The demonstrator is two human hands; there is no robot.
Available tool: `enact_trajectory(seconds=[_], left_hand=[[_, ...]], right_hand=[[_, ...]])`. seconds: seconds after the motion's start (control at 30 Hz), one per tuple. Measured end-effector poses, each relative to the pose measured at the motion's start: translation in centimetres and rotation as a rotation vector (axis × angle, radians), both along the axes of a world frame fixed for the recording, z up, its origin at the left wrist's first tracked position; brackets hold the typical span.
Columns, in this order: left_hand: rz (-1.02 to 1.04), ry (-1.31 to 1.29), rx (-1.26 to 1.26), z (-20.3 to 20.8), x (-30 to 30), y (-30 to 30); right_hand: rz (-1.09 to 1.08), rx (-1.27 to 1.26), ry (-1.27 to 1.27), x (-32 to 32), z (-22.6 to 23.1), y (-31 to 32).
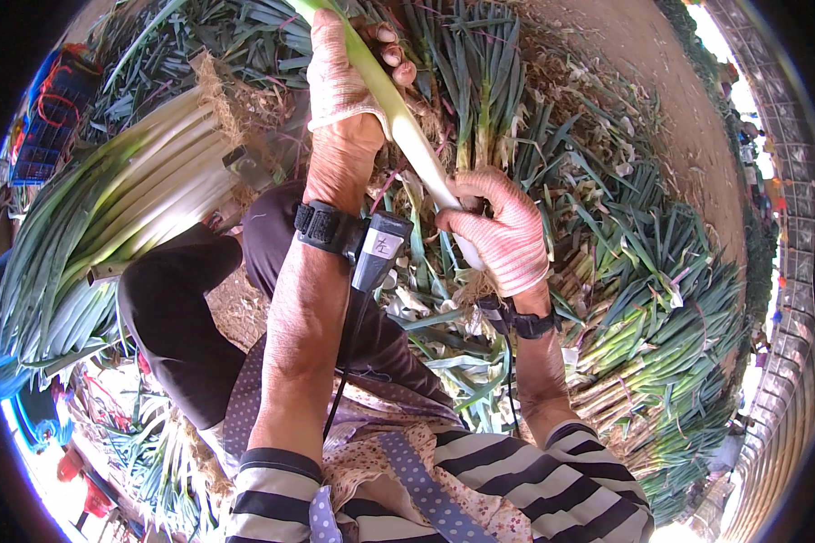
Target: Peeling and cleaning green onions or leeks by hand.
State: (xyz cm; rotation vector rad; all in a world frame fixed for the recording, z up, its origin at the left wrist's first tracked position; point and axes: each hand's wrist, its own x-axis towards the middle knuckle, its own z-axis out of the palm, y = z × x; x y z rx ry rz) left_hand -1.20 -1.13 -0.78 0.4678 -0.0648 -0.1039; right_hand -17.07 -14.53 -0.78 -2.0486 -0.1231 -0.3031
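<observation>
Both gloved hands are clamped on one long leek (pixel 406 122). The right hand (pixel 498 231) is closed around its white lower end, near the roots, while the left hand (pixel 346 77) wraps the pale green shaft higher up, so the stalk runs diagonally between them, held over the lap. A black strap with a small device (pixel 358 237) sits on the left wrist. To the left, a bundle of trimmed leeks (pixel 145 195) lies across the knee. On the right, piled leeks (pixel 661 308) cover the ground beside bare dirt (pixel 643 63).
</observation>
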Motion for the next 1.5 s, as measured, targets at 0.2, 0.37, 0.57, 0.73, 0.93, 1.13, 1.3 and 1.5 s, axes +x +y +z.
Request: enact_trajectory(seconds=[0.2, 0.37, 0.57, 0.73, 0.93, 1.13, 1.3, 1.5], left_hand=[[0.134, -0.031, 0.203, 0.0, -0.1, 0.0], [0.237, 0.226, 0.357, 0.5, -0.4, -0.7], [0.282, 0.327, 0.481, 0.1, 0.0, -0.2], [0.320, 0.333, 0.569, -0.3, 0.8, 0.2], [0.319, 0.230, 0.674, -1.7, 1.4, 0.5], [0.309, 0.296, 0.706, -0.5, -0.3, -1.0], [0.340, 0.467, 0.756, 0.3, 0.5, -0.3], [0.465, 0.279, 0.408, -0.9, 1.7, 0.5]], right_hand=[[0.055, 0.039, -0.177, -0.4, -1.2, 0.4], [0.043, -0.001, -0.251, -1.1, -1.0, 0.4], [-0.013, 0.410, -0.164, -2.3, 0.1, 0.9], [0.000, 0.650, -0.142, -3.7, -0.4, -0.1], [0.157, 1.035, -0.019, -4.0, -0.6, -1.7], [0.253, 1.102, -0.021, -5.0, 0.6, -1.4], [0.282, 1.235, 0.064, -9.0, 1.1, -2.0], [-0.094, 0.403, 0.526, -12.7, 1.6, -5.4]])
